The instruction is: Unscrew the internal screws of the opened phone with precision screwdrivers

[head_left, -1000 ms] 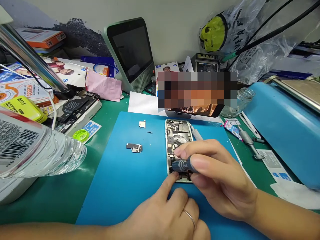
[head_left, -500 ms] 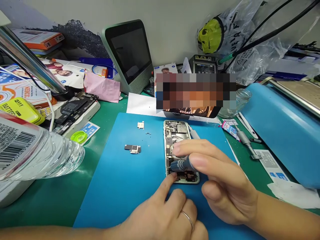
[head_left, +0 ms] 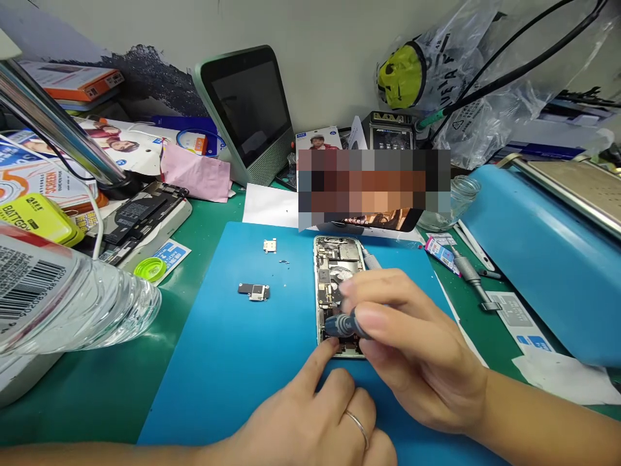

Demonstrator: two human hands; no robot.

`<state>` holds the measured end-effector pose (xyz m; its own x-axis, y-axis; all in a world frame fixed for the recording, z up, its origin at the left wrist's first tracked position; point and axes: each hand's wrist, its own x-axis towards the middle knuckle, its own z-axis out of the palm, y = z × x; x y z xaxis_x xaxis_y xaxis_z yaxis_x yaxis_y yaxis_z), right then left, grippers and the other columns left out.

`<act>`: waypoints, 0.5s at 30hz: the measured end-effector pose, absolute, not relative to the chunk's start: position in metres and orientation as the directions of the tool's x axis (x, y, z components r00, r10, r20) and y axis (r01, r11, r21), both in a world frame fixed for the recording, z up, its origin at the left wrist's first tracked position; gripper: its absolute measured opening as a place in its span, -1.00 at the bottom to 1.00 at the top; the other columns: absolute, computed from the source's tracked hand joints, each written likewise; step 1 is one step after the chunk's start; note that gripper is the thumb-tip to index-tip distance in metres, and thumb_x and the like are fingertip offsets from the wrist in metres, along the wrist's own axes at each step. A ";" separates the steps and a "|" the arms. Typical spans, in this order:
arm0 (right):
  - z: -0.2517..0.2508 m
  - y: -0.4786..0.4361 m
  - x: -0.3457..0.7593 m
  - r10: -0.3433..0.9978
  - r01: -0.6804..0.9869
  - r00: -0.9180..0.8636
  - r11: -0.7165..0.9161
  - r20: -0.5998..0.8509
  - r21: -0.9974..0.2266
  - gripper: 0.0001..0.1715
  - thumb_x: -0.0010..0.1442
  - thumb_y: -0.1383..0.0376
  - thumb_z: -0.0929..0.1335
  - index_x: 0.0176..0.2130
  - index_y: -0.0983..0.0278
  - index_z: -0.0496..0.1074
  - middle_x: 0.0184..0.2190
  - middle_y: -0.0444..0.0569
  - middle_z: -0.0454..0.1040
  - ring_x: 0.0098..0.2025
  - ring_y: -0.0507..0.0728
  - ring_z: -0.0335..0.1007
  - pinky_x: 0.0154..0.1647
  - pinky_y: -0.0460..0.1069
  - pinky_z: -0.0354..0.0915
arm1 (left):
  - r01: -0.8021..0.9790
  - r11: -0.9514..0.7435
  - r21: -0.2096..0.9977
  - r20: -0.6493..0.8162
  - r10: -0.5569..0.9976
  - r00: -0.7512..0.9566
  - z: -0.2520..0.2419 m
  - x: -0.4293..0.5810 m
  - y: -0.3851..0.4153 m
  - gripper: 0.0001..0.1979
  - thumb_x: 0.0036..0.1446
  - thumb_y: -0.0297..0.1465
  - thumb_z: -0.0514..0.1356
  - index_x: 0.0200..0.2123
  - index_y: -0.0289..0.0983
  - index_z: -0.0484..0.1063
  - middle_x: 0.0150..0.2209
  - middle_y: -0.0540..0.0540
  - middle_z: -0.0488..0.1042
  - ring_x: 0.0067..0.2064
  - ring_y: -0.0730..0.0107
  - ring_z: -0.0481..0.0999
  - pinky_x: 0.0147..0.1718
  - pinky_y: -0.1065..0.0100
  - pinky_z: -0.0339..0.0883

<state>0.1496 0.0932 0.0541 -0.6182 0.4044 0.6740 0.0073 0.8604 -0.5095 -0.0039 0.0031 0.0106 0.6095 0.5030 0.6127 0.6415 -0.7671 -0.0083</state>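
Green smooth tabletop (head_left: 63, 414): visible left of the blue rectangular mat (head_left: 204, 362) and, more narrowly, on its right.
Clear plastic bottle with barcode label (head_left: 72, 298): left of the mat, apart from its slanting edge.
Green-framed dark screen (head_left: 247, 103): behind the mat, before a pale wall (head_left: 334, 71).
Moving room: broad blue surface on the mat's left half; a black-and-silver metal part (head_left: 255, 291) lies there.
Left hand (head_left: 320, 414): over the mat's near side, index fingertip on the phone; other fingers curled, cannot tell whether around anything.
White-edged opened phone, internals exposed (head_left: 324, 275): on the mat's right half, reaching near its far edge.
Right hand (head_left: 427, 356): above the mat's right half, pinching a dark-grey ribbed cylindrical tool (head_left: 339, 325) over the phone.
Glossy blue rounded case (head_left: 548, 259): right of the mat, beyond the tabletop strip.
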 end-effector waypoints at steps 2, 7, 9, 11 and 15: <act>0.054 0.092 0.150 0.414 0.035 -0.612 0.865 0.674 -0.500 -0.49 0.31 0.51 0.27 0.21 0.26 0.34 -0.22 0.01 0.42 -0.10 0.13 0.45 -0.09 0.09 0.49 | 0.640 -0.768 -0.013 0.605 0.504 0.617 0.010 -0.004 0.003 -0.75 0.18 -0.46 0.16 -0.52 -0.19 0.19 -0.56 0.04 0.35 -0.53 0.36 0.23 -0.04 0.10 0.37; 0.054 0.092 0.148 0.439 0.013 -0.606 0.839 0.663 -0.544 -0.39 0.28 0.56 0.28 0.26 0.22 0.28 -0.02 0.08 0.50 0.06 0.16 0.46 0.08 0.15 0.48 | 0.640 -0.768 -0.001 0.629 0.497 0.598 0.009 -0.003 0.005 -0.75 0.17 -0.44 0.18 -0.52 -0.19 0.19 -0.57 0.06 0.31 -0.54 0.36 0.21 -0.05 0.10 0.35; 0.053 0.093 0.147 0.451 -0.001 -0.616 0.819 0.646 -0.573 -0.35 0.28 0.58 0.27 0.28 0.20 0.24 0.04 0.09 0.53 0.14 0.17 0.45 0.16 0.20 0.45 | 0.639 -0.769 -0.002 0.629 0.496 0.599 0.010 -0.003 0.005 -0.74 0.17 -0.44 0.18 -0.52 -0.19 0.19 -0.57 0.06 0.31 -0.54 0.37 0.21 -0.06 0.11 0.34; 0.052 0.093 0.147 0.446 -0.020 -0.631 0.808 0.634 -0.588 -0.32 0.29 0.60 0.26 0.30 0.17 0.21 0.07 0.09 0.54 0.16 0.17 0.46 0.19 0.23 0.44 | 0.636 -0.772 -0.006 0.624 0.494 0.605 0.010 -0.004 0.004 -0.75 0.17 -0.43 0.19 -0.51 -0.19 0.20 -0.57 0.06 0.31 -0.53 0.36 0.21 -0.04 0.10 0.34; 0.048 0.092 0.147 0.431 -0.079 -0.645 0.784 0.631 -0.616 -0.31 0.30 0.61 0.25 0.32 0.19 0.18 0.06 0.09 0.54 0.07 0.12 0.53 0.07 0.12 0.53 | 0.632 -0.775 -0.016 0.615 0.491 0.617 0.009 -0.004 0.003 -0.74 0.21 -0.37 0.19 -0.50 -0.19 0.22 -0.56 0.05 0.33 -0.52 0.35 0.22 0.00 0.05 0.32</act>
<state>0.1466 0.0917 0.0476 -0.6447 0.4313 0.6312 -0.0790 0.7837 -0.6161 -0.0043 0.0029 0.0094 0.6173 0.4912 0.6146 0.6321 -0.7747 -0.0156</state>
